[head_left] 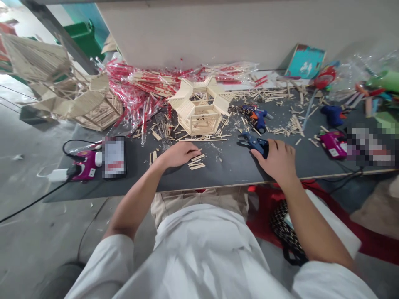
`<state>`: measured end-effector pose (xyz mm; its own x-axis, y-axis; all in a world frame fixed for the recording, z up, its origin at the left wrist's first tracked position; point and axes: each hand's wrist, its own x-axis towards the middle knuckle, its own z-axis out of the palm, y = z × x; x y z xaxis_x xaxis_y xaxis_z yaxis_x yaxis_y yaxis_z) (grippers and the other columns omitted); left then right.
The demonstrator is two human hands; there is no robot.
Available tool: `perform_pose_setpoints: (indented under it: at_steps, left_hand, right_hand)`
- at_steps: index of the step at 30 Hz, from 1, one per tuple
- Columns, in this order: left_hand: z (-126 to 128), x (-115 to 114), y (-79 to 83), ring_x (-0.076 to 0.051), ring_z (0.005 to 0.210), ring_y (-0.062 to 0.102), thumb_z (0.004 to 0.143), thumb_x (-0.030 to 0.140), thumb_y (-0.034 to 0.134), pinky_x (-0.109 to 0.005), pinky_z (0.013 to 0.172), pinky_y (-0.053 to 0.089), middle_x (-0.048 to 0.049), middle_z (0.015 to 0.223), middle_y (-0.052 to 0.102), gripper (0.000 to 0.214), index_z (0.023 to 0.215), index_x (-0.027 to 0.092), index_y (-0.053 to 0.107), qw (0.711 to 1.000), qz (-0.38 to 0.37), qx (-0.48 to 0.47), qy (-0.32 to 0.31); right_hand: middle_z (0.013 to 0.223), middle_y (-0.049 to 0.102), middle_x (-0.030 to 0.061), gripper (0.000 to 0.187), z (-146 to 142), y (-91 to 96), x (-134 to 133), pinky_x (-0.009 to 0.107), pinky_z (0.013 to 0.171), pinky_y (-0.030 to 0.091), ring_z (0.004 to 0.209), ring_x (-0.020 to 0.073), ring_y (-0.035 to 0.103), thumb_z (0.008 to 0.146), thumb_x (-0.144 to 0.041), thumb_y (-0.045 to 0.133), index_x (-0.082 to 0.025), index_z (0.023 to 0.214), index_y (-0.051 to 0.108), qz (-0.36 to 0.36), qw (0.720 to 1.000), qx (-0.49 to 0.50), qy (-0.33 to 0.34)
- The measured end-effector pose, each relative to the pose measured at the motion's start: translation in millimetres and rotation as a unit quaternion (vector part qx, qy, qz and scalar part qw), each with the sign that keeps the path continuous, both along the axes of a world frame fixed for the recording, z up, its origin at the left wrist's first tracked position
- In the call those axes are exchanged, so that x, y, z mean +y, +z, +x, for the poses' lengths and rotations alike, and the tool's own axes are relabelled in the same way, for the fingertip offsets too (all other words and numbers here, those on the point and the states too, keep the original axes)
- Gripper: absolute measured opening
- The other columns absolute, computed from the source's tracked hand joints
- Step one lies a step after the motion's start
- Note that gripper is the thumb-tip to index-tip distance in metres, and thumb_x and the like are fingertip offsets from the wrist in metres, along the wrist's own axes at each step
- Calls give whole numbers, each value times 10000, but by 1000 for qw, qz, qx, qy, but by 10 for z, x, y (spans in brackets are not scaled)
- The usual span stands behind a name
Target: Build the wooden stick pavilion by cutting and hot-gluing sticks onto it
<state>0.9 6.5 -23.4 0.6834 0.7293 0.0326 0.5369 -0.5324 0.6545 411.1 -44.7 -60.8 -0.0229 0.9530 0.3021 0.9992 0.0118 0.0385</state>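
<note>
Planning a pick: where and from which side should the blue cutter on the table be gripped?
Grip the blue cutter by its handle end, the dark part on the right, coming from the near right. It lies flat, nose pointing left, and the right hand rests on that end; probably the natural hold.

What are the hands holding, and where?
The right hand grips the blue cutter by its handle end. The left hand lies on short wooden sticks, gripping none.
</note>
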Motion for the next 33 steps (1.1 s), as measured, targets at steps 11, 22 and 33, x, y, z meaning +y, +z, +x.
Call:
perform_pose_setpoints:
  at_steps: [11, 22, 33]
  left_hand:
    - [152, 4, -162, -221, 954, 777, 1017, 443, 623, -257, 640, 562, -116, 1197, 813, 399, 1269, 161, 752, 956, -146, -211, 139]
    - [76, 88, -153, -211, 990, 726, 973, 344, 736, -306, 860, 549, -89, 1113, 802, 206, 1054, 196, 854, 973, 20, -177, 145]
    - [99, 81, -252, -172, 838, 694, 970, 303, 723, -280, 797, 521, -57, 1034, 810, 190, 1053, 186, 848, 979, 30, -144, 144]
  right_hand:
    - [1280, 698, 195, 370, -700, 392, 367, 543, 1067, 409, 1230, 407, 581, 1026, -421, 630, -158, 1244, 770, -38, 990, 51, 123]
    - [1097, 751, 157, 174, -1355, 484, 1031, 390, 921, 502, 1015, 309, 709, 952, -136, 715, -171, 1072, 836, -210, 929, 91, 291]
    - [906, 807, 67, 106, -1358, 469, 1249, 305, 758, 461, 851, 231, 721, 880, -108, 757, -192, 930, 800, -286, 920, 118, 241]
